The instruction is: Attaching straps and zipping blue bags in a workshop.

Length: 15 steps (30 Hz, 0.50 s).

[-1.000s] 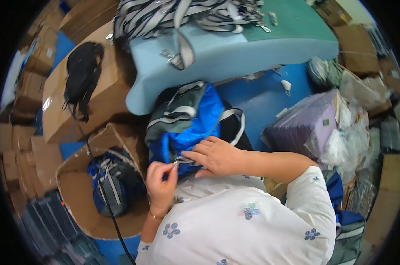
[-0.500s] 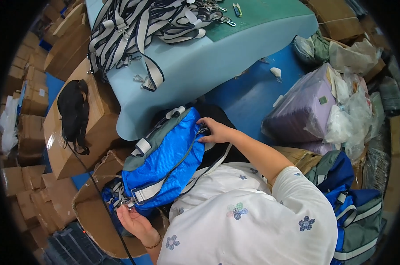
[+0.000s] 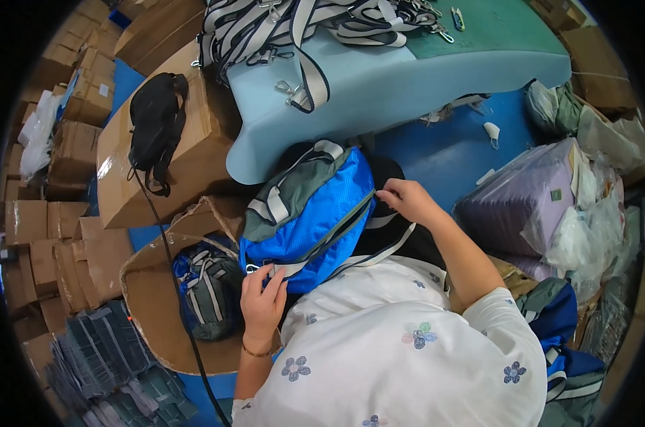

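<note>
A bright blue and grey duffel bag (image 3: pixel 315 226) lies slantwise across my lap, with whitish webbing straps and a dark zipper line along its near side. My right hand (image 3: pixel 411 202) pinches the bag's far right end, where the zipper line stops; whether a zipper pull is between the fingertips I cannot make out. At the lower left end, my left hand (image 3: pixel 261 299) has its fingers closed over the webbing and bag edge, beside a small metal clip (image 3: pixel 251 268). A long pale strap (image 3: pixel 379 255) trails from the bag over my lap.
Left of me, an open carton (image 3: pixel 148 324) holds another blue and grey bag (image 3: pixel 210 292). Ahead stands a pale blue table (image 3: pixel 379 92) heaped with dark-edged straps (image 3: pixel 265 35). A black pouch (image 3: pixel 157 117) lies on a closed carton (image 3: pixel 201 146). Plastic-wrapped purple goods (image 3: pixel 525 199) sit at right.
My left hand has come off the metal clips onto the bag's end. The zipper line shows more plainly, and the bag in the carton is now uncovered. The whole view has shifted.
</note>
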Each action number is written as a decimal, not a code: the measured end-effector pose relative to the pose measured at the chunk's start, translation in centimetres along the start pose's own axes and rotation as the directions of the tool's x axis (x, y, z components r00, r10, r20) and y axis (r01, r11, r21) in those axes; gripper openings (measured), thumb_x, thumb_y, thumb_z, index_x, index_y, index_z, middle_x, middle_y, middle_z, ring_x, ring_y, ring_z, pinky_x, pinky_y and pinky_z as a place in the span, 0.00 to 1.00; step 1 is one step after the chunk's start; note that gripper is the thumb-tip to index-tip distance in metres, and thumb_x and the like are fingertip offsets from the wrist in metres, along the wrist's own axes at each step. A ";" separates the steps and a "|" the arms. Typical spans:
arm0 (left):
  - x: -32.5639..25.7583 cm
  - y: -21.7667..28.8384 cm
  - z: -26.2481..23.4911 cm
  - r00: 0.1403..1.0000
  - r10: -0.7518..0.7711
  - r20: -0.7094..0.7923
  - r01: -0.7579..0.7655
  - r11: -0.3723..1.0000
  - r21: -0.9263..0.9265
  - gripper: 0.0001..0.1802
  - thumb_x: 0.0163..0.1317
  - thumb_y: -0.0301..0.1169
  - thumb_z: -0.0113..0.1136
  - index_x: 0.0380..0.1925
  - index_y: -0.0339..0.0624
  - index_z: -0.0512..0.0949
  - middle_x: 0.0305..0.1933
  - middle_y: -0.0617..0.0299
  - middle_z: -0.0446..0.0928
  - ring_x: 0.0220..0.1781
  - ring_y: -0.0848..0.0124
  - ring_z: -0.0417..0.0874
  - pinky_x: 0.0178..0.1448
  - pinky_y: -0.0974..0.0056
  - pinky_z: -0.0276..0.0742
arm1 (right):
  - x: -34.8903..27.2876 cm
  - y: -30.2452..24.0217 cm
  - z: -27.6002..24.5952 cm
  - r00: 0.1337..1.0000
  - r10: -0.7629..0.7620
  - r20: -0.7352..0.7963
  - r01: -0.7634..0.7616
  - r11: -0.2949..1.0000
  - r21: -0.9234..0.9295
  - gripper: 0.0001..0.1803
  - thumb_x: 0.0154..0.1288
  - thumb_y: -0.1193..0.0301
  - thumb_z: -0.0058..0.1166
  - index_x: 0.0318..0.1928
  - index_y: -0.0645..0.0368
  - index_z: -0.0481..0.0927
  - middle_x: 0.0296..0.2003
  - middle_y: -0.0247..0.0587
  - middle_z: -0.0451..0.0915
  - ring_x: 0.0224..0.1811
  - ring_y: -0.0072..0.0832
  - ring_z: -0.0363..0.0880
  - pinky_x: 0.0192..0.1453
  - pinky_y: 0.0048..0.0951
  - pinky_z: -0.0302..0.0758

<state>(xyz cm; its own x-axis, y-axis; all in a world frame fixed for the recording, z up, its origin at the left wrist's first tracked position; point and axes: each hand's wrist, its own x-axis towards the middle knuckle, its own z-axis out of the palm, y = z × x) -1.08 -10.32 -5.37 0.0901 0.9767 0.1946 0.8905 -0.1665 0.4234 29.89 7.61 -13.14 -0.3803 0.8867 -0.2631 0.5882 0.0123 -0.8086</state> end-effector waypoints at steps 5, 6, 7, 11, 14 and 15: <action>1.3 0.2 1.6 0.966 0.260 0.015 -0.254 0.931 0.263 0.18 0.51 0.30 0.64 0.45 0.48 0.79 0.49 0.57 0.72 0.56 0.54 0.69 0.59 0.49 0.61 | -0.8 -0.5 -2.3 0.997 0.079 -0.002 -0.076 0.956 0.283 0.14 0.67 0.63 0.51 0.32 0.64 0.76 0.22 0.32 0.74 0.25 0.19 0.71 0.31 0.24 0.71; 1.7 -0.1 1.9 0.983 0.185 -0.012 -0.177 0.960 0.218 0.22 0.50 0.30 0.65 0.48 0.49 0.77 0.51 0.54 0.70 0.57 0.52 0.67 0.60 0.48 0.61 | -0.9 -0.6 -2.5 0.996 0.086 -0.013 -0.078 0.945 0.318 0.14 0.67 0.63 0.51 0.32 0.63 0.76 0.23 0.31 0.74 0.25 0.19 0.71 0.31 0.23 0.71; 2.2 -0.4 2.2 0.996 0.090 -0.010 -0.087 0.983 0.162 0.26 0.50 0.31 0.65 0.52 0.49 0.75 0.53 0.51 0.68 0.58 0.49 0.66 0.60 0.47 0.61 | -1.0 -0.6 -2.7 0.997 0.079 -0.019 -0.067 0.931 0.358 0.15 0.67 0.63 0.51 0.32 0.63 0.76 0.23 0.31 0.74 0.25 0.18 0.70 0.30 0.22 0.70; 3.4 -2.7 2.8 0.998 -0.029 -0.052 0.030 0.999 0.017 0.26 0.52 0.31 0.64 0.50 0.32 0.69 0.53 0.43 0.67 0.53 0.45 0.68 0.59 0.51 0.65 | -1.3 -0.3 -2.9 0.993 0.112 -0.046 -0.088 0.927 0.364 0.15 0.68 0.62 0.51 0.31 0.62 0.76 0.23 0.30 0.74 0.25 0.17 0.70 0.30 0.21 0.70; 3.7 -3.7 2.9 0.997 -0.070 0.045 0.068 0.997 0.034 0.23 0.48 0.30 0.67 0.43 0.34 0.71 0.43 0.46 0.72 0.47 0.49 0.73 0.52 0.54 0.69 | -1.2 -0.1 -2.9 0.992 0.115 -0.054 -0.083 0.908 0.411 0.15 0.68 0.61 0.51 0.30 0.59 0.75 0.23 0.28 0.72 0.24 0.15 0.68 0.29 0.18 0.68; 3.8 -3.8 2.7 0.988 -0.087 0.131 0.083 0.996 0.030 0.20 0.46 0.29 0.67 0.39 0.35 0.72 0.39 0.48 0.72 0.44 0.51 0.73 0.49 0.54 0.69 | -1.2 0.0 -2.9 0.992 0.116 -0.044 -0.087 0.903 0.421 0.15 0.68 0.61 0.51 0.30 0.59 0.75 0.23 0.28 0.72 0.24 0.15 0.68 0.30 0.18 0.68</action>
<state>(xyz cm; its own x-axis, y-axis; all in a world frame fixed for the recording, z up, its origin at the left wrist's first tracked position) -2.91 -5.61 -8.62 0.0701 0.9967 0.0399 0.9077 -0.0803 0.4118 32.37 7.90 -11.29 -0.2777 0.9016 -0.3315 0.2630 -0.2606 -0.9289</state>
